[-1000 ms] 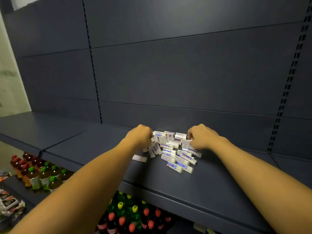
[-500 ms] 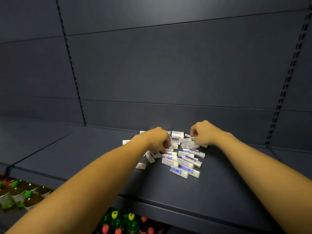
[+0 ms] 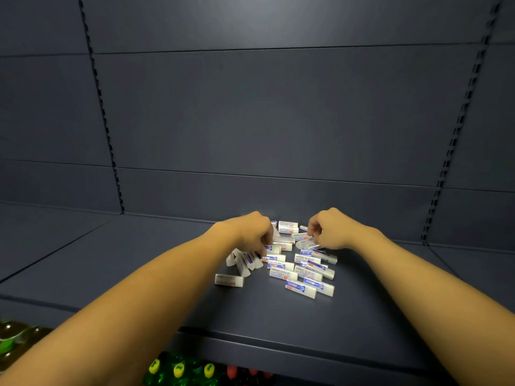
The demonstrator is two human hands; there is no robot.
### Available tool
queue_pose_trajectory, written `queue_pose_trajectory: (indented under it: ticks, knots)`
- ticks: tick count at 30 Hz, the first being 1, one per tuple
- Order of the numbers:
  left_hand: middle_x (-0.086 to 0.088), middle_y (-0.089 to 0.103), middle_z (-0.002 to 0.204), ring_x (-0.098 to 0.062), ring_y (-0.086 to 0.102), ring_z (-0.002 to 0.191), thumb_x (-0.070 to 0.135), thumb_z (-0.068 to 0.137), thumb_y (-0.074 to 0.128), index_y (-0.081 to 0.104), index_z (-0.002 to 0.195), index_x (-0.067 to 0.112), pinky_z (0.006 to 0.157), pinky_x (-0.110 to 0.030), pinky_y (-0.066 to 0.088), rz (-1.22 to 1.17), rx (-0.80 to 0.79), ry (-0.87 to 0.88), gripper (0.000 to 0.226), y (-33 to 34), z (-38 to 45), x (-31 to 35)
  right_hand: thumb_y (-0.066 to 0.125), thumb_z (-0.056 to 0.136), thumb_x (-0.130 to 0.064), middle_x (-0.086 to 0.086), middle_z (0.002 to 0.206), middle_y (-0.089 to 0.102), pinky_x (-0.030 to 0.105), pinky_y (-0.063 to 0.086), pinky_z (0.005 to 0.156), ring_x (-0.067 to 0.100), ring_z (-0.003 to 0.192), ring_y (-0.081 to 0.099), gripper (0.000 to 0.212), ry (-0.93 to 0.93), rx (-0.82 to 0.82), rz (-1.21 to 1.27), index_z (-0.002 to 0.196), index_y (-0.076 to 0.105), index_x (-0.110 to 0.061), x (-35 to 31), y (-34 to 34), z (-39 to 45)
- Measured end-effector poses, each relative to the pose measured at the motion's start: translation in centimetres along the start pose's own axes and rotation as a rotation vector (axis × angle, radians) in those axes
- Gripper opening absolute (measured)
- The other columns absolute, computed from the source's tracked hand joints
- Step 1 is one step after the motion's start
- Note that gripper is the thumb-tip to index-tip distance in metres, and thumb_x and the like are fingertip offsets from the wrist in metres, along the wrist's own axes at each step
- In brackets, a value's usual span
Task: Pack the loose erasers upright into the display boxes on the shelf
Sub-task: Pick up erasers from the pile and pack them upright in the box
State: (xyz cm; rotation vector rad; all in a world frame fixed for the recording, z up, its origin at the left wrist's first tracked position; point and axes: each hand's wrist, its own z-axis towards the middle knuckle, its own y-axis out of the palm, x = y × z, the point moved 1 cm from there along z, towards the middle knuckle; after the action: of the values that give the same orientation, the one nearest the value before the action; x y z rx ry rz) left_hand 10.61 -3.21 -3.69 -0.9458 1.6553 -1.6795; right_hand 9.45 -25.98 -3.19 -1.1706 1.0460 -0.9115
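we see both hands working at the back of a heap of loose erasers [image 3: 301, 267] lying flat on the dark shelf [image 3: 139, 263], close to the rear panel. the left hand [image 3: 250, 232] has its fingers curled down onto erasers at the heap's left side, and it looks to be pinching at least 1, though the knuckles hide the contact. the right hand [image 3: 328, 228] has its fingers curled and pinched on an eraser at the heap's back right.

what could go wrong: the heap is jumbled, so lifting 1 eraser may drag or flip its neighbours. 1 single eraser [image 3: 229, 280] lies apart on the left and could be overlooked. the wrapped sleeves look slick, so we judge that a handful could slip from curled fingers. the front erasers lie towards the shelf edge, and a careless sweep could send them down onto the bottles [image 3: 178, 370] on the level below.

as for containers, we can see no display box anywhere here, so nothing is packed that we can tell.
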Motion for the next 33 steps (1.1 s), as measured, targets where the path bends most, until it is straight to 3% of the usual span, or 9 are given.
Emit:
queue_pose_trajectory:
  ticks: [5, 13, 20, 27, 33]
  knots:
    - [0.007, 0.065, 0.096, -0.014, 0.062, 0.087, 0.03, 0.085, 0.077, 0.071, 0.103, 0.02, 0.076, -0.027, 0.052, 0.006, 0.093, -0.012, 0.021, -1.3, -1.0, -2.0, 0.067, 0.084, -0.009, -0.007, 0.089, 0.064, 0.031, 0.058, 0.079, 0.014, 0.084, 0.064, 0.018, -0.011, -0.011, 0.024, 0.09, 0.069, -0.026, -1.1, 0.7, 0.2]
    - [0.008, 0.065, 0.087, -0.013, 0.062, 0.081, 0.026, 0.081, 0.077, 0.071, 0.095, 0.021, 0.073, -0.029, 0.055, -0.011, 0.274, -0.107, 0.016, -3.6, -3.9, -5.9, 0.076, 0.082, -0.014, -0.008, 0.086, 0.067, 0.032, 0.058, 0.079, 0.012, 0.081, 0.066, 0.013, -0.083, -0.008, 0.052, 0.091, 0.073, -0.022, -4.3, 2.2, 2.0]
    - [0.01, 0.061, 0.084, -0.012, 0.061, 0.08, 0.025, 0.081, 0.075, 0.067, 0.089, 0.025, 0.068, -0.023, 0.048, -0.011, 0.264, -0.15, 0.012, -3.3, -5.6, -8.0, 0.071, 0.076, -0.014, -0.009, 0.081, 0.065, 0.039, 0.059, 0.076, 0.018, 0.08, 0.065, 0.011, -0.096, -0.001, -0.049, 0.081, 0.068, -0.024, -5.8, 3.1, 3.4]
    - [0.009, 0.062, 0.086, -0.014, 0.062, 0.081, 0.026, 0.08, 0.074, 0.069, 0.094, 0.022, 0.074, -0.03, 0.057, 0.007, 0.256, -0.16, 0.015, -3.2, -5.7, -8.7, 0.079, 0.079, -0.023, -0.011, 0.084, 0.061, 0.032, 0.055, 0.073, 0.016, 0.083, 0.063, 0.013, -0.093, -0.041, -0.091, 0.084, 0.068, -0.028, -7.0, 3.0, 3.8]
    - [0.009, 0.06, 0.086, -0.014, 0.062, 0.082, 0.025, 0.082, 0.076, 0.063, 0.089, 0.025, 0.071, -0.026, 0.053, 0.0, 0.239, -0.138, 0.014, -3.1, -4.9, -8.4, 0.076, 0.074, -0.027, -0.007, 0.086, 0.067, 0.03, 0.051, 0.067, 0.018, 0.083, 0.065, 0.011, -0.045, -0.017, -0.179, 0.082, 0.069, -0.024, -7.5, 2.2, 3.1]
